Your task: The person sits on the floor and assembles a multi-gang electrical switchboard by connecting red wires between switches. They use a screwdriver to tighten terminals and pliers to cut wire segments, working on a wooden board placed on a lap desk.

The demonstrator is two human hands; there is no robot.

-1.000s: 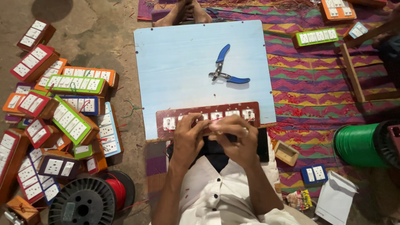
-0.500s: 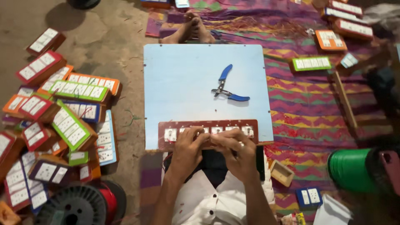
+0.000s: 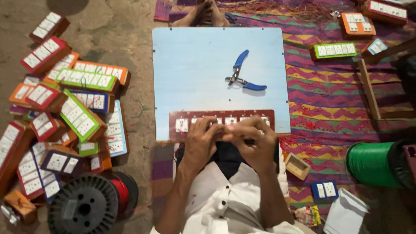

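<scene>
A long dark-red switch board panel (image 3: 182,118) with several white switches lies at the near edge of a light-blue work board (image 3: 195,69). My left hand (image 3: 200,141) and my right hand (image 3: 255,141) both rest on the panel's near edge, fingers curled together over its middle. What the fingertips pinch is hidden. Blue-handled pliers (image 3: 242,76) lie farther out on the blue board, untouched.
A heap of coloured switch boxes (image 3: 73,108) is piled at the left. A black wire spool (image 3: 84,208) and a red wire reel (image 3: 121,190) sit near left. A green spool (image 3: 372,164) is at right. Bare feet (image 3: 203,13) are beyond the board.
The view has shifted slightly. My hands stay on the red panel, fingers working close together at its middle. The pliers have not moved.
</scene>
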